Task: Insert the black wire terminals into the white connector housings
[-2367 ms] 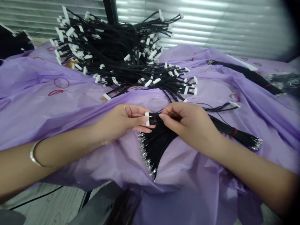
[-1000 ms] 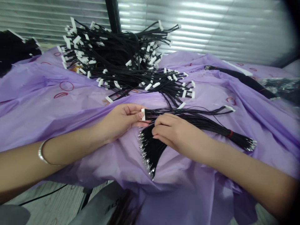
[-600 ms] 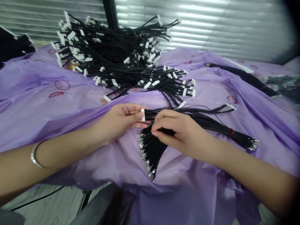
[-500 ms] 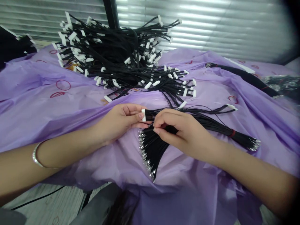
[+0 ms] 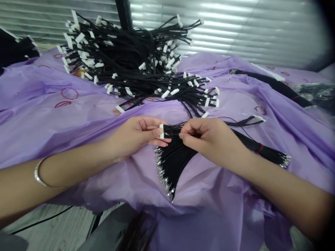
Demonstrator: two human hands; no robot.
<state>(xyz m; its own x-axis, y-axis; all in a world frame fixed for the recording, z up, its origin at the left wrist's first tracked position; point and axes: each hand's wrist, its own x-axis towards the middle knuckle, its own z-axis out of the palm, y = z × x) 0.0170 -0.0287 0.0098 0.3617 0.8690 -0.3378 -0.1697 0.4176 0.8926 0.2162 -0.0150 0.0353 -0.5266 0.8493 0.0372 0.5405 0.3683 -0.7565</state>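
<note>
Between thumb and fingers, my left hand (image 5: 141,132) pinches a white connector (image 5: 161,131) with several black wires running out of its right side. Just to the right, my right hand (image 5: 206,137) is closed, thumb against index finger, at those wires; it seems to pinch one thin black wire, though its fingers partly hide it. Under both hands lies a fanned bundle of black wires (image 5: 175,167) with bare silvery terminals along its left edge. A red band (image 5: 259,148) ties this bundle on the right. A second white connector (image 5: 258,118) lies past my right hand.
A large heap of black cables (image 5: 131,55) with white connectors lies at the back. Purple sheeting (image 5: 91,115) covers the table, with red rubber bands (image 5: 69,93) scattered on it. Another tied wire bundle (image 5: 272,83) rests at the back right, by a clear plastic bag (image 5: 319,94).
My right hand has moved slightly right along the wires, away from the connector. My left hand keeps its grip on the connector, almost in the same place.
</note>
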